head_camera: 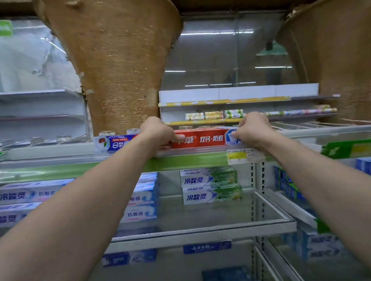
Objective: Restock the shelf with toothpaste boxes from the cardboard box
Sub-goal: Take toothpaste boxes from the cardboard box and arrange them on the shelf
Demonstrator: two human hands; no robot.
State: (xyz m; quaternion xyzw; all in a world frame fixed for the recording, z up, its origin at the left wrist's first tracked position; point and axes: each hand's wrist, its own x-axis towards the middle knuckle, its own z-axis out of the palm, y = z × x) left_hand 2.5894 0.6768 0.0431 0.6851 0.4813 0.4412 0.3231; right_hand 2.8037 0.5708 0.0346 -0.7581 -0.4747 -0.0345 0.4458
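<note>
On the top shelf, a red toothpaste box lay lengthwise, left hand gripped its left end, right hand pinched its right end, fingers curled round it.

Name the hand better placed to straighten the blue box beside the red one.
Left, probably: the left hand holds the red box at the end nearest the blue box; the right hand is at the far end.
</note>
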